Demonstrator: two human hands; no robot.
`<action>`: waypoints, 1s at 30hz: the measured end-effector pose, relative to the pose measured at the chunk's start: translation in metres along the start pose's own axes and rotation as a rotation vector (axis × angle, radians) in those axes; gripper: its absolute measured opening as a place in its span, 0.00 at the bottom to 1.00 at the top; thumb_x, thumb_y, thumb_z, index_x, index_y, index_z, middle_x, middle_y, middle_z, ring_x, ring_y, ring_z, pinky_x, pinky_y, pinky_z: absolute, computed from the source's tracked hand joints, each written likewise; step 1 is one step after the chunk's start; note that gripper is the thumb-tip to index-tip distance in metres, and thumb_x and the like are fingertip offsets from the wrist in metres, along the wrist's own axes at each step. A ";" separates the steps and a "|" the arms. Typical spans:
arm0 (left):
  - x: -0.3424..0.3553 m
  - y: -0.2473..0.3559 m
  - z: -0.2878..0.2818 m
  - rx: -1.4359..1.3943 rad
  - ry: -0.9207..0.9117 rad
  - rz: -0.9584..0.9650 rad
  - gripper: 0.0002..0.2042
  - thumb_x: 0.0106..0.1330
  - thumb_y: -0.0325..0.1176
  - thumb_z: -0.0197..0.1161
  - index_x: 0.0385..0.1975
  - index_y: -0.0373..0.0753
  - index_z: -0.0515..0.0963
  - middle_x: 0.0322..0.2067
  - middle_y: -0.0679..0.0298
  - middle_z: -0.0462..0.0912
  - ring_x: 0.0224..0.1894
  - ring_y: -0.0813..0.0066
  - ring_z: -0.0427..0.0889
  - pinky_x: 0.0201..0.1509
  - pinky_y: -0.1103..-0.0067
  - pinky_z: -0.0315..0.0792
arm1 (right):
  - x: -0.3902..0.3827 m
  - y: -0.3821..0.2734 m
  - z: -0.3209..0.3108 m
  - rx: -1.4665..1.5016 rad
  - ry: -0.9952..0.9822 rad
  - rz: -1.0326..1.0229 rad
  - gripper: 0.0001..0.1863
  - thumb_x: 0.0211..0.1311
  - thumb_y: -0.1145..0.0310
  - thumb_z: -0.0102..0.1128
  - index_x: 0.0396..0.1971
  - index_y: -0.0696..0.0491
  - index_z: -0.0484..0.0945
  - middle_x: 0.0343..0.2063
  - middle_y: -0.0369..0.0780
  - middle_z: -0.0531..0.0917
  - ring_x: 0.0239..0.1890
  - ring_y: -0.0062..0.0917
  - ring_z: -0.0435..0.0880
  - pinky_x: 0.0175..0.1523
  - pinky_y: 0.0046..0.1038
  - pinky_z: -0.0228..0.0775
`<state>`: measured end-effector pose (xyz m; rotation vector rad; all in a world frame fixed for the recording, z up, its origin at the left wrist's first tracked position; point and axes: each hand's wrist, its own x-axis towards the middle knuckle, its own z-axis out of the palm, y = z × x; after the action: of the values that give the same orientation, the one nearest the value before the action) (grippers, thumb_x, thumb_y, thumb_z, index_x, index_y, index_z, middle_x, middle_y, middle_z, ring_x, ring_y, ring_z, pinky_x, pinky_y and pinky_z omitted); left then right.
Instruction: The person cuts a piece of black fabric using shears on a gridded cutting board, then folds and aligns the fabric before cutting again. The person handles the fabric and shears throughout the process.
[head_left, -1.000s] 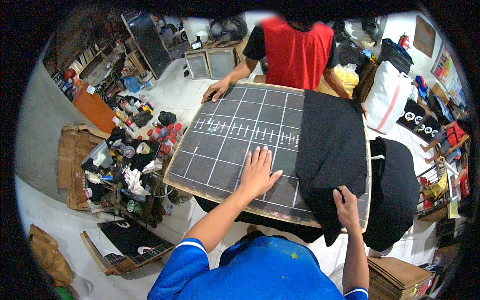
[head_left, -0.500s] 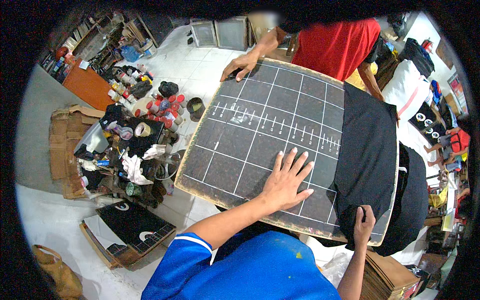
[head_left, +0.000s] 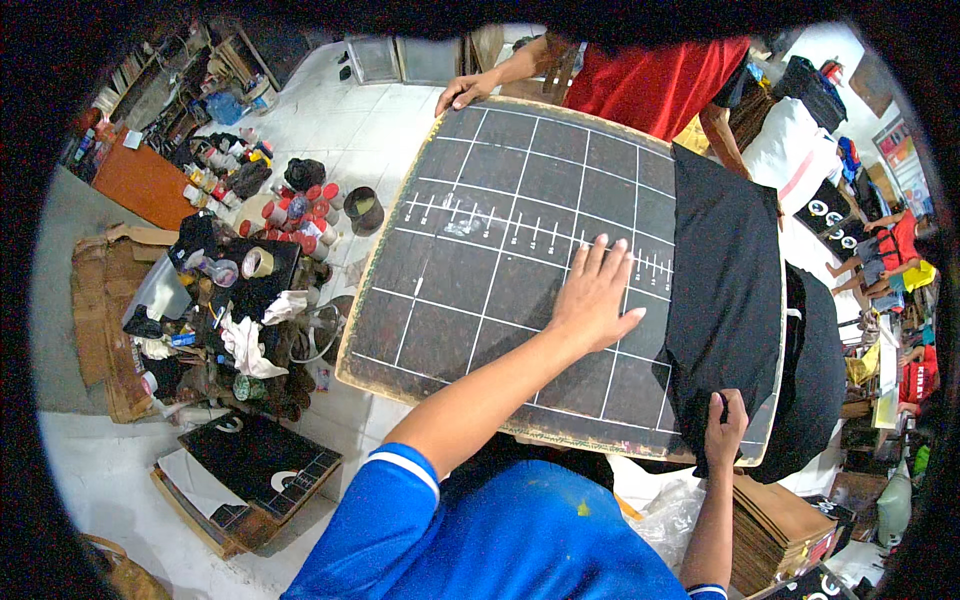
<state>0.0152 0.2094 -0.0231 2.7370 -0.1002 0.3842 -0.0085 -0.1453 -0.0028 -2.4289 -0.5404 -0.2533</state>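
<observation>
Board (head_left: 450, 335), dark grey and rectangular, lying face up with its far edge toward the top of the view. White lines divide the surface into large squares; a row of short white ticks with small printed marks crosses the middle from the board's left side to the cloth. A pale smear overlies the left part of this row. The board's rim is light and scuffed.

Cloth (head_left: 725, 285), plain matt black, spread over the board's right portion from far edge to near edge. Its left margin runs nearly straight; its near end narrows and gathers into folds beside the board's near right corner, where a strip of grid shows.
</observation>
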 end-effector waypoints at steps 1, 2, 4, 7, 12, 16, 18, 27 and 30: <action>-0.004 -0.006 -0.002 0.006 0.035 -0.020 0.45 0.73 0.64 0.57 0.78 0.30 0.62 0.80 0.46 0.59 0.83 0.43 0.53 0.86 0.51 0.45 | -0.001 0.000 0.000 -0.013 0.005 0.004 0.10 0.78 0.69 0.59 0.38 0.61 0.75 0.33 0.48 0.77 0.36 0.44 0.80 0.44 0.37 0.72; -0.007 -0.015 -0.005 0.016 0.031 -0.047 0.46 0.73 0.64 0.57 0.77 0.29 0.62 0.80 0.46 0.59 0.83 0.44 0.53 0.86 0.52 0.45 | -0.002 -0.001 0.000 -0.025 0.010 0.009 0.10 0.78 0.69 0.59 0.38 0.61 0.75 0.33 0.48 0.77 0.36 0.44 0.80 0.45 0.37 0.72; -0.003 -0.034 -0.012 0.091 0.028 -0.111 0.47 0.73 0.65 0.56 0.78 0.28 0.60 0.81 0.46 0.58 0.83 0.45 0.53 0.86 0.52 0.44 | -0.004 -0.001 0.001 -0.033 0.016 0.022 0.09 0.77 0.70 0.60 0.38 0.61 0.75 0.34 0.48 0.78 0.37 0.45 0.80 0.45 0.38 0.72; 0.028 -0.061 -0.018 0.144 0.061 -0.209 0.47 0.71 0.66 0.56 0.80 0.34 0.61 0.81 0.51 0.58 0.84 0.41 0.49 0.84 0.41 0.40 | -0.005 -0.002 0.001 -0.013 0.033 0.000 0.09 0.76 0.71 0.60 0.38 0.61 0.75 0.34 0.48 0.78 0.37 0.46 0.80 0.45 0.38 0.72; 0.077 -0.077 -0.020 0.205 -0.016 -0.338 0.40 0.72 0.70 0.52 0.80 0.59 0.64 0.83 0.53 0.54 0.83 0.31 0.45 0.80 0.31 0.36 | -0.003 -0.003 0.000 -0.028 0.007 -0.004 0.08 0.75 0.72 0.62 0.38 0.61 0.76 0.34 0.49 0.78 0.37 0.47 0.81 0.45 0.39 0.74; 0.109 -0.084 -0.017 0.220 0.029 -0.421 0.37 0.72 0.71 0.52 0.79 0.65 0.66 0.83 0.51 0.54 0.83 0.29 0.44 0.79 0.30 0.35 | -0.003 -0.005 -0.002 0.000 0.003 0.008 0.07 0.72 0.73 0.64 0.37 0.60 0.76 0.35 0.49 0.80 0.38 0.48 0.82 0.45 0.39 0.75; 0.125 -0.086 -0.014 0.248 0.058 -0.450 0.37 0.73 0.70 0.51 0.80 0.65 0.66 0.83 0.51 0.54 0.83 0.29 0.44 0.80 0.30 0.35 | -0.004 -0.004 -0.002 0.015 0.012 -0.021 0.07 0.71 0.74 0.64 0.37 0.60 0.76 0.35 0.49 0.80 0.37 0.48 0.83 0.44 0.39 0.76; 0.098 -0.085 -0.012 0.207 -0.030 -0.194 0.39 0.74 0.68 0.53 0.81 0.56 0.64 0.83 0.54 0.55 0.84 0.37 0.47 0.84 0.42 0.41 | -0.002 -0.004 -0.005 -0.003 -0.021 0.007 0.08 0.69 0.72 0.67 0.41 0.58 0.77 0.37 0.49 0.82 0.37 0.50 0.85 0.41 0.44 0.77; 0.113 -0.087 -0.012 0.235 -0.055 -0.221 0.39 0.73 0.69 0.54 0.80 0.55 0.64 0.83 0.54 0.55 0.84 0.37 0.48 0.83 0.40 0.41 | -0.003 -0.003 -0.006 0.011 -0.045 0.022 0.08 0.68 0.71 0.68 0.40 0.57 0.78 0.37 0.49 0.82 0.35 0.51 0.84 0.37 0.44 0.77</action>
<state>0.1312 0.2923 -0.0117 2.9492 0.2462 0.2741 -0.0125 -0.1472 0.0028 -2.4335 -0.5333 -0.1865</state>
